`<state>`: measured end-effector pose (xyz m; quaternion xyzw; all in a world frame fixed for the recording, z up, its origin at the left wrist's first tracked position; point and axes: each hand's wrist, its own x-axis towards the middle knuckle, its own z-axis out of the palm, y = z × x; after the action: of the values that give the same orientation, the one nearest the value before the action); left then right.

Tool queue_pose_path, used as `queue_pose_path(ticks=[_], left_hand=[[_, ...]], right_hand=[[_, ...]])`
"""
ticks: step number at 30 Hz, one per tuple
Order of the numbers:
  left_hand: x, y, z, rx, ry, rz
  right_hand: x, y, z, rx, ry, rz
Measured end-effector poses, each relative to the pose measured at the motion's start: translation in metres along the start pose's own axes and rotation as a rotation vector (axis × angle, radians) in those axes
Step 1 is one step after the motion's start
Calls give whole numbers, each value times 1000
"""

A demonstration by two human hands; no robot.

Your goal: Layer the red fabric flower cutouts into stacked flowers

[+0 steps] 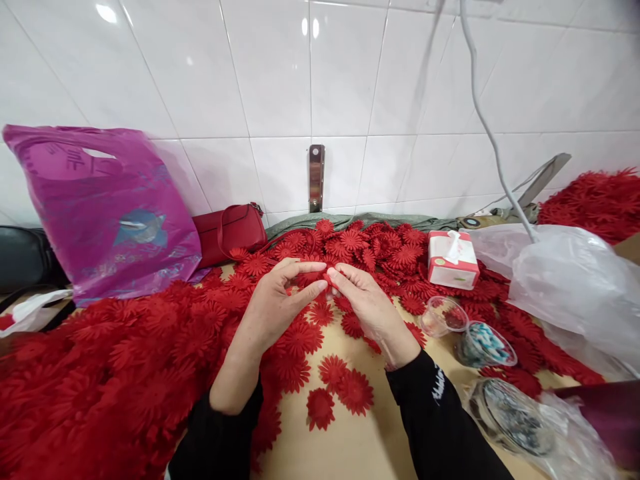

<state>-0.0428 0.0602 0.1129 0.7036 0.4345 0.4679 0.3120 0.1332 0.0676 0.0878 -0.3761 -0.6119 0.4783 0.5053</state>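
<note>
Red flower piece (pixel 327 279) pinched between left hand (pixel 280 297) and right hand (pixel 367 303).

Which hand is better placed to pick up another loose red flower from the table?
Probably the right hand. It pinches the red flower piece only at the fingertips, and loose flowers lie just beneath it. The left hand curls around the piece.

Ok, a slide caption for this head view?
Left hand and right hand pinch a red fabric flower above a flower-strewn table.
</note>
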Motion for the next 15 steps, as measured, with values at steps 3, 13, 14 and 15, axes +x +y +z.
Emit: queue_pose_path(ticks=[3,13,14,15], left_hand=[[-2,4,-5,47,-60,28],[-2,7,-8,125,-136,39],[-2,7,-6,169,-117,45],[-3,8,-4,222,-97,44]], right_hand=[[-3,-9,-6,-130,-69,9],[-4,-18,-10,-253,-161,29],[-4,-17,-8,-267,-153,26],[-4,-17,-6,-296,-142,23]])
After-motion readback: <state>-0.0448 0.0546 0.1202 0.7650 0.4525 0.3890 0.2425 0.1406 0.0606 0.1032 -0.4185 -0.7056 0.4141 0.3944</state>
